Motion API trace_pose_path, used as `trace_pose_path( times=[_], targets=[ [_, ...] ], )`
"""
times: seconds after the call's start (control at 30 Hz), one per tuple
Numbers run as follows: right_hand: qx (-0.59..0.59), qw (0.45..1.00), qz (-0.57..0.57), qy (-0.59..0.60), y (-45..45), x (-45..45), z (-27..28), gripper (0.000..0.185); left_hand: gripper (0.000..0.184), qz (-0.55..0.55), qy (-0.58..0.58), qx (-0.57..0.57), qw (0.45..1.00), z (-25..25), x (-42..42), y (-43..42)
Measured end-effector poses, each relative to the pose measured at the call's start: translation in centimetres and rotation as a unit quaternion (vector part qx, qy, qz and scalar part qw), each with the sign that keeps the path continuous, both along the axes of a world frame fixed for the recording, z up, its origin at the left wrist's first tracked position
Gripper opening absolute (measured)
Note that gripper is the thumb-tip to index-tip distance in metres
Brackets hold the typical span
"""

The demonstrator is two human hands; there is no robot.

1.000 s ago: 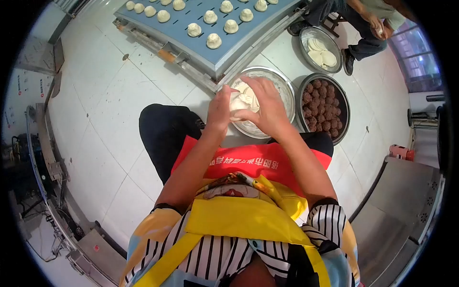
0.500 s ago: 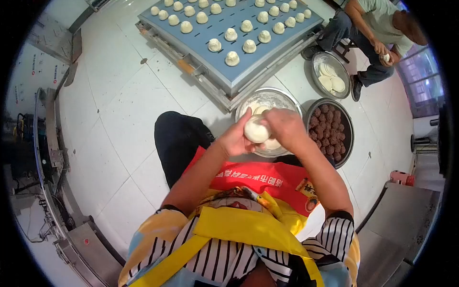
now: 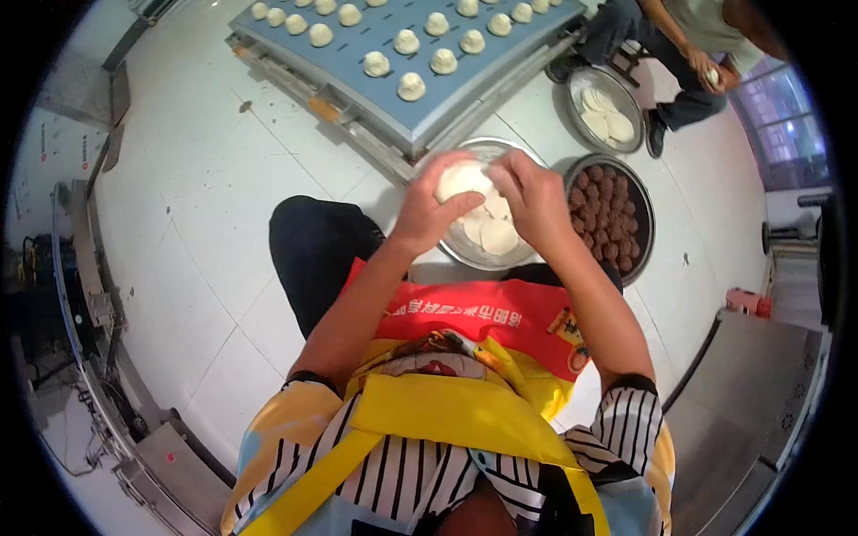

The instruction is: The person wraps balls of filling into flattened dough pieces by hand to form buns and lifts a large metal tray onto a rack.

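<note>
My left hand [image 3: 427, 214] is wrapped round a pale ball of dough [image 3: 462, 181], its thumb lying across the front. Just right of the ball is my right hand [image 3: 536, 198], its fingers drawn together and blurred at the tips; whether they pinch any dough is too small to tell. Both hands are over a metal bowl [image 3: 466, 256], in which flat round dough pieces [image 3: 498, 236] lie. To its right stands a dark-rimmed bowl [image 3: 651, 225] full of brown filling balls [image 3: 608, 214].
A blue tray [image 3: 349, 67] on a metal frame holds several shaped dough pieces [image 3: 411, 87]. Another metal bowl [image 3: 636, 109] of dough rounds stands near a seated person [image 3: 684, 45], whose hands hold something pale. A steel cabinet [image 3: 746, 375] stands at the right.
The dough ball, first between both hands and then low in my left hand, is now higher and further forward. My right hand has come off its top to the side. The view has shifted.
</note>
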State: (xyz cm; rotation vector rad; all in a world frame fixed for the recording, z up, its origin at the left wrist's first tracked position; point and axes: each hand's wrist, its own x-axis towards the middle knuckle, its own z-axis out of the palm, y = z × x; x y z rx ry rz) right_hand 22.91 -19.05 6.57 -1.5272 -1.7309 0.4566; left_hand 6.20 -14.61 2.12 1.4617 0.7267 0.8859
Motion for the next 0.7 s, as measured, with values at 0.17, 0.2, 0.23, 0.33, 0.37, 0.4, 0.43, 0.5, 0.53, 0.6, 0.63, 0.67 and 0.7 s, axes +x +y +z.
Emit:
trace_pose_path(
  times=[0.17,0.2,0.23,0.33,0.37,0.4,0.43,0.5,0.53,0.6,0.63,0.67,0.7],
  targets=[
    [-0.295,0.908,-0.057,0.292,1.9,1.0,-3.4,0.024,0.045,0.053,0.249,0.599,0.759,-0.6,-0.9,2.3],
    [-0.372,0.868,-0.048,0.327,2.5,1.7,-4.0,0.024,0.047,0.026,0.251,0.618,0.744,-1.0,-1.0,2.6],
    [-0.405,0.875,-0.027,0.264,2.9,2.3,-4.3,0.027,0.048,0.0,0.251,0.637,0.729,-1.5,-1.0,2.8],
    [-0.491,0.832,-0.01,0.26,3.8,4.5,-4.1,0.026,0.041,0.004,0.233,0.591,0.772,-2.7,-0.2,2.1],
    [-0.498,0.719,-0.016,0.485,4.5,6.2,-3.4,0.025,0.038,0.045,0.22,0.523,0.822,-2.9,0.4,1.4],
    [-0.443,0.663,0.069,0.6,4.5,7.8,-3.5,0.022,0.035,0.09,0.205,0.45,0.865,-3.1,1.1,0.9],
    [-0.421,0.738,-0.006,0.527,4.2,6.9,-2.7,0.022,0.033,0.127,0.147,0.35,0.916,-3.2,1.8,0.4],
    [-0.382,0.837,-0.073,0.384,2.8,5.2,-2.9,0.022,0.036,0.067,-0.1,-0.147,0.982,-3.9,2.3,-0.6],
    [-0.368,0.872,-0.067,0.317,2.3,5.1,-4.8,0.023,0.037,0.023,-0.219,-0.386,0.896,-4.0,2.5,-0.9],
    [-0.302,0.945,-0.044,0.114,1.5,5.4,-8.3,0.025,0.059,-0.032,-0.232,-0.453,0.86,-3.8,2.5,-1.0],
    [-0.246,0.969,-0.024,-0.021,1.0,5.6,-9.5,0.026,0.065,-0.079,-0.256,-0.479,0.836,-4.4,2.1,-0.9],
    [-0.182,0.971,-0.001,-0.155,0.8,6.0,-10.5,0.028,0.071,-0.124,-0.278,-0.501,0.81,-4.8,1.8,-0.8],
    [-0.23,0.956,-0.037,-0.181,0.7,5.4,-9.4,0.033,0.073,-0.119,-0.273,-0.507,0.809,-4.5,1.8,-0.9]
  ],
)
